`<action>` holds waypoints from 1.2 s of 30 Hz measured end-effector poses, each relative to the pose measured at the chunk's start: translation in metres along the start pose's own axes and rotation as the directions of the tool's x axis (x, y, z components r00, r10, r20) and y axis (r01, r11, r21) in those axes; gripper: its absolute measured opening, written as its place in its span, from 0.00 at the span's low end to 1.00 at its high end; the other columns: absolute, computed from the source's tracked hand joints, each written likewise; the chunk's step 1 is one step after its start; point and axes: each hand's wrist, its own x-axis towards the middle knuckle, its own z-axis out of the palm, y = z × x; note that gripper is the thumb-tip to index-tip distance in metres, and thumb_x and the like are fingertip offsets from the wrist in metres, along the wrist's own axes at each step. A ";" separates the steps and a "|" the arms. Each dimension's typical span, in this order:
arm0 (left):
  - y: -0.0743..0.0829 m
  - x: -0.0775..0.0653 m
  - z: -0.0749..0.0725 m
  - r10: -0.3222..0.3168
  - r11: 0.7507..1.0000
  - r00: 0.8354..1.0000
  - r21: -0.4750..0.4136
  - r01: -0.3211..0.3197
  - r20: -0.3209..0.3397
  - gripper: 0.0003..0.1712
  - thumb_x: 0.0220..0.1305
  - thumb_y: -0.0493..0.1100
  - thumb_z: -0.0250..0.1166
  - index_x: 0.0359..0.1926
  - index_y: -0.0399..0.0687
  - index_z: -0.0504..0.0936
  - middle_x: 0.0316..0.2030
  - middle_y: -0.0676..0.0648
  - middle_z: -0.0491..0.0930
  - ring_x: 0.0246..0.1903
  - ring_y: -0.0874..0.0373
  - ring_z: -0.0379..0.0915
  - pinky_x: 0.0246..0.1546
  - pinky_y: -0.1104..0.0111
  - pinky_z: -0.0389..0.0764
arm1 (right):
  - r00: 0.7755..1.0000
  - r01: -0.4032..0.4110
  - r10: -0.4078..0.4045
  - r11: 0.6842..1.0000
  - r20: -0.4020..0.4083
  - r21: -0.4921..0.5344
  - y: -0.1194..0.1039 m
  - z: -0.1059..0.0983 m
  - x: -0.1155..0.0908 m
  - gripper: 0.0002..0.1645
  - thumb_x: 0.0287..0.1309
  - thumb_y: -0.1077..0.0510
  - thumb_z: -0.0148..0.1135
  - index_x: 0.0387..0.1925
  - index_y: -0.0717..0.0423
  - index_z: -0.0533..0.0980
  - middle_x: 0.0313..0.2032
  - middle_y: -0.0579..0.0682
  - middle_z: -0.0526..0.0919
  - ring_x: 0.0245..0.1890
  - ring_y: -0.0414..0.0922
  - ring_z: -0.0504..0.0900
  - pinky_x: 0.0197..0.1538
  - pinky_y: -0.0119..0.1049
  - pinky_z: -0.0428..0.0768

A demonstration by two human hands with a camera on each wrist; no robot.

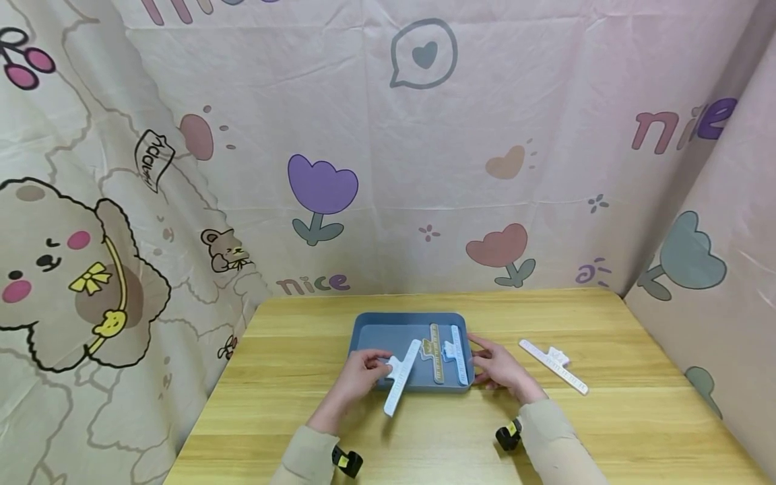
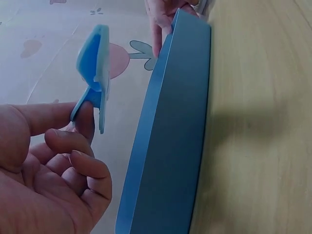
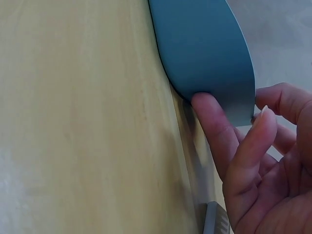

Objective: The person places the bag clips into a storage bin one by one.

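Note:
A pale blue ruler clip [image 1: 402, 378], a straight scale with a clip on its side, is held tilted over the front edge of the blue tray [image 1: 382, 318]. My left hand [image 1: 362, 372] pinches its clip tab between thumb and forefinger; in the left wrist view the clip [image 2: 92, 68] stands apart from the tray wall [image 2: 175, 107]. My right hand [image 1: 498, 365] touches the tray's right side with spread fingers, and one fingertip rests low on the outer wall [image 3: 204, 48]. Inside the tray lie a yellowish ruler clip [image 1: 436, 360] and a light blue one [image 1: 459, 357].
A white ruler clip [image 1: 554, 366] lies slantwise on the wooden table [image 1: 291, 350], right of my right hand. Printed curtains [image 1: 388, 168] hang behind the table and along both sides. Each wrist carries a small black camera [image 1: 508, 436].

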 end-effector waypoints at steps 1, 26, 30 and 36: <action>-0.003 0.002 -0.001 -0.013 1.000 1.000 -0.001 0.013 -0.004 0.16 0.57 0.36 0.62 0.47 0.34 0.77 0.21 0.50 0.71 0.16 0.62 0.59 0.14 0.74 0.61 | 1.000 0.003 -0.003 1.000 0.009 0.008 0.000 -0.001 0.000 0.37 0.58 0.64 0.54 0.68 0.47 0.55 0.54 0.67 0.69 0.22 0.55 0.79 0.15 0.36 0.72; -0.002 0.039 0.006 -0.166 0.979 0.973 -0.147 0.143 -0.161 0.20 0.58 0.37 0.61 0.52 0.39 0.75 0.31 0.37 0.79 0.20 0.56 0.69 0.23 0.65 0.72 | 0.999 -0.034 0.030 0.995 0.045 0.092 0.002 0.000 -0.009 0.37 0.59 0.61 0.54 0.68 0.43 0.55 0.57 0.68 0.65 0.24 0.54 0.79 0.17 0.39 0.74; -0.003 0.043 0.008 -0.195 0.975 0.964 -0.147 0.169 -0.181 0.19 0.58 0.38 0.61 0.52 0.41 0.75 0.33 0.38 0.79 0.23 0.50 0.71 0.25 0.63 0.73 | 0.998 -0.042 0.038 0.995 0.048 0.095 0.002 0.000 -0.009 0.36 0.60 0.61 0.54 0.68 0.44 0.55 0.58 0.68 0.64 0.24 0.54 0.79 0.18 0.40 0.75; -0.011 0.050 0.010 -0.204 0.973 0.962 -0.148 0.178 -0.184 0.20 0.57 0.37 0.61 0.52 0.39 0.75 0.32 0.43 0.80 0.22 0.52 0.71 0.22 0.65 0.72 | 0.998 -0.046 0.041 0.994 0.050 0.101 0.004 -0.001 -0.008 0.36 0.60 0.61 0.54 0.68 0.44 0.55 0.58 0.68 0.64 0.25 0.54 0.80 0.19 0.40 0.76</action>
